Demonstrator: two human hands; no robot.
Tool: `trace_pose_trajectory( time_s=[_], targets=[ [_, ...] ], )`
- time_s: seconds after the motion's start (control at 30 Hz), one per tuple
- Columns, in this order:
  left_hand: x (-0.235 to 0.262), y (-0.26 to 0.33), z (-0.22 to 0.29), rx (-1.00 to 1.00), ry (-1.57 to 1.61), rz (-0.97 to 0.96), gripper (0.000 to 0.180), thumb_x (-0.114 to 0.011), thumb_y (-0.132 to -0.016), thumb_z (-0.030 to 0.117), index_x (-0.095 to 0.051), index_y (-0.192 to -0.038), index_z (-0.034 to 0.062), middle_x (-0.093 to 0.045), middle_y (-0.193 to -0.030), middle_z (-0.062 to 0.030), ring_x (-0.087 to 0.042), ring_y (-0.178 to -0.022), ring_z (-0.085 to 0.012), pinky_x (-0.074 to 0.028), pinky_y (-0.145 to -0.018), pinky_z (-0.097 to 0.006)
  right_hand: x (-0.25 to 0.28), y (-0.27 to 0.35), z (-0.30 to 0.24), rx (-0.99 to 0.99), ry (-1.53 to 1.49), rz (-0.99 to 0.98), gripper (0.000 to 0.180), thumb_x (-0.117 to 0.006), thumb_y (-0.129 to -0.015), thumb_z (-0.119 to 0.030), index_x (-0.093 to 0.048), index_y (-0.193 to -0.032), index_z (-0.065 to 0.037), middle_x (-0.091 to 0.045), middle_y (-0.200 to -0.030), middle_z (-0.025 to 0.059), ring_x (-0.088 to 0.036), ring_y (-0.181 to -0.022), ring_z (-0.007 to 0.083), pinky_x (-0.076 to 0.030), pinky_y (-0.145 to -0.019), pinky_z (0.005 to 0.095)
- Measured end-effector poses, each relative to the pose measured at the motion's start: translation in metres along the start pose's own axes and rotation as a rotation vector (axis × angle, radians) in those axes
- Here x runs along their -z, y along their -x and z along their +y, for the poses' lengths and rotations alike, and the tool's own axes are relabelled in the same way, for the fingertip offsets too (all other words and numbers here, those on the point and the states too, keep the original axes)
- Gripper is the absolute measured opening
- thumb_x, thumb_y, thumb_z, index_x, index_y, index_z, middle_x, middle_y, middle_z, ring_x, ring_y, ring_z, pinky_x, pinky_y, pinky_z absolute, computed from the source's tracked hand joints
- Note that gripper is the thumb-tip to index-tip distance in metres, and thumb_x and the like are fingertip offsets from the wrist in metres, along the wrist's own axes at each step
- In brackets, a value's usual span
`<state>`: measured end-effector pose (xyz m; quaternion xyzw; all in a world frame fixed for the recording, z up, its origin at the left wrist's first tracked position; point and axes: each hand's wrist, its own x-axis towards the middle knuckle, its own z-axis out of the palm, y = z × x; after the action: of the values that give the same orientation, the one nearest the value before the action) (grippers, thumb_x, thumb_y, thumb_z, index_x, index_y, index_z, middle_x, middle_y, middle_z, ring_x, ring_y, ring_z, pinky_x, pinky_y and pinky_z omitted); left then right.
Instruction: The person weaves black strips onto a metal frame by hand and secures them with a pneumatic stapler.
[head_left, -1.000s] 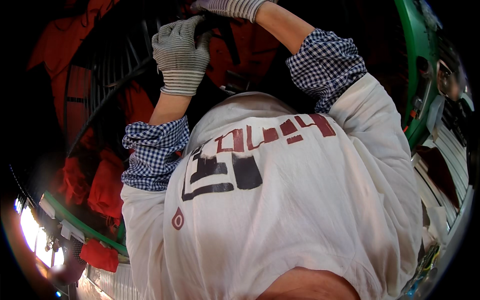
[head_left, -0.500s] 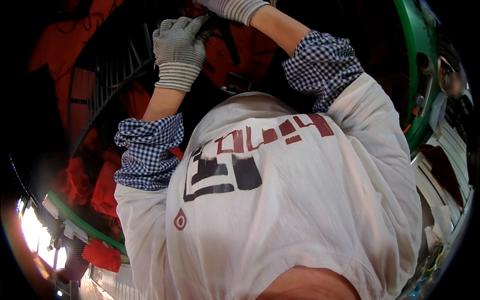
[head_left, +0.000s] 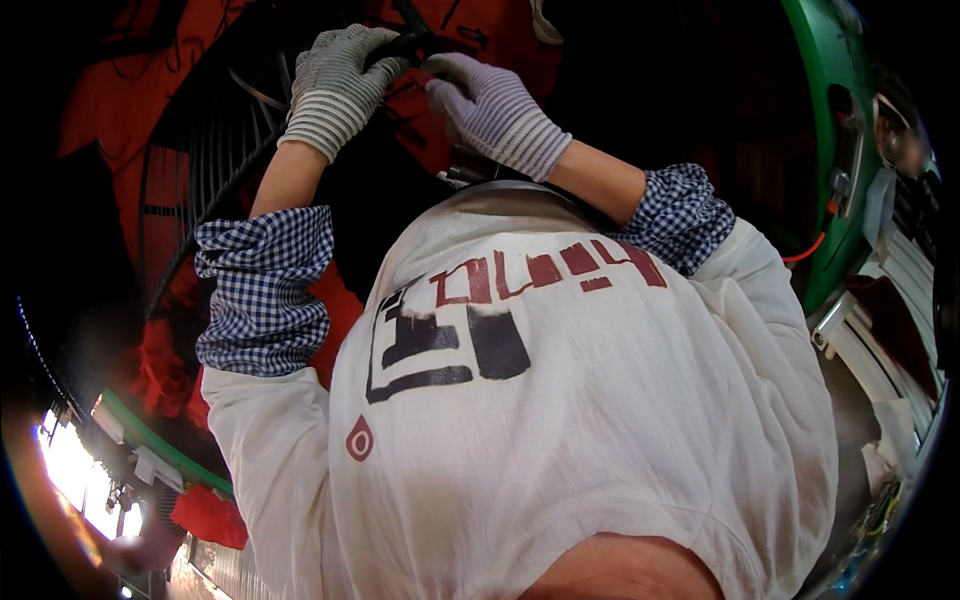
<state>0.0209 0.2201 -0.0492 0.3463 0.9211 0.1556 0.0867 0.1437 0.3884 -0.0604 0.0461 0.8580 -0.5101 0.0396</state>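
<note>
My left hand (head_left: 335,85), in a grey striped knit glove, pinches a dark, rod-like black piece (head_left: 408,44) between thumb and fingers. The piece's kind is hard to make out against the dark. Just to its right is my right hand (head_left: 500,115), gloved alike. Its index finger and thumb are apart, with the fingertips close to the black piece's end; whether they touch it I cannot tell. Under both hands lies a red surface (head_left: 490,22) with thin black bits on it. A thick black cable-like strand (head_left: 215,205) curves up toward my left wrist.
Several thin black strips (head_left: 185,180) hang beside the strand. Crumpled red cloth (head_left: 158,365) lies at the lower left. A green curved rim (head_left: 815,150) on the right carries a fitting with an orange-red cord (head_left: 808,250). Another green rim (head_left: 165,445) runs at lower left.
My right hand has come down and left from the top edge to beside the left hand. My left hand has shifted slightly left, and the black piece now shows in its grip.
</note>
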Motion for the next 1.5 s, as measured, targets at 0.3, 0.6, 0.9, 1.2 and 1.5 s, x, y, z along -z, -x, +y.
trace_pose_trajectory(
  time_s=[0.3,0.6,0.9,1.2,1.5],
  targets=[
    [0.006,-0.005,-0.001,0.010,0.017,-0.031,0.033,-0.071,-0.091,0.027,-0.071,-0.121,0.0148,-0.071,-0.113,-0.0081,-0.065,-0.109,-0.0280,-0.052,-0.097,-0.041,0.000,0.003,0.001,0.007,0.243,-0.133,0.046,-0.057,-0.100,-0.026,-0.050,-0.140,-0.005,-0.070,-0.079,0.0204,-0.070,-0.072,0.0348,-0.058,-0.069,0.0431],
    [0.007,-0.008,0.000,0.009,0.003,-0.050,0.034,-0.070,-0.091,0.028,-0.070,-0.122,0.0136,-0.071,-0.113,-0.0093,-0.065,-0.109,-0.0293,-0.051,-0.097,-0.041,-0.010,0.012,-0.004,-0.008,0.302,-0.137,0.065,-0.057,-0.100,-0.028,-0.028,-0.151,0.001,-0.069,-0.077,0.0200,-0.069,-0.064,0.0355,-0.056,-0.059,0.0452],
    [0.006,-0.009,-0.003,-0.003,0.069,-0.067,0.034,-0.070,-0.091,0.025,-0.070,-0.122,0.0122,-0.070,-0.112,-0.0100,-0.065,-0.108,-0.0296,-0.051,-0.096,-0.041,-0.016,0.010,0.000,0.017,0.212,-0.075,0.066,-0.060,-0.100,-0.017,-0.025,-0.154,0.001,-0.069,-0.075,0.0134,-0.066,-0.057,0.0276,-0.057,-0.058,0.0368],
    [0.000,-0.011,-0.008,-0.014,0.049,-0.077,0.034,-0.070,-0.092,0.025,-0.069,-0.123,0.0121,-0.070,-0.113,-0.0094,-0.066,-0.106,-0.0281,-0.052,-0.096,-0.040,-0.020,0.019,0.003,0.040,0.192,-0.067,0.073,-0.062,-0.099,-0.018,-0.020,-0.155,0.003,-0.073,-0.087,0.0158,-0.070,-0.068,0.0275,-0.059,-0.064,0.0366],
    [-0.005,-0.012,-0.014,0.025,0.189,-0.104,0.037,-0.071,-0.093,0.026,-0.067,-0.128,0.0124,-0.070,-0.110,-0.0059,-0.068,-0.089,-0.0171,-0.058,-0.077,-0.031,-0.018,0.005,-0.007,0.022,0.113,-0.042,0.066,-0.061,-0.097,-0.019,-0.027,-0.149,0.004,-0.073,-0.092,0.0196,-0.073,-0.079,0.0354,-0.060,-0.071,0.0418]
  ],
)
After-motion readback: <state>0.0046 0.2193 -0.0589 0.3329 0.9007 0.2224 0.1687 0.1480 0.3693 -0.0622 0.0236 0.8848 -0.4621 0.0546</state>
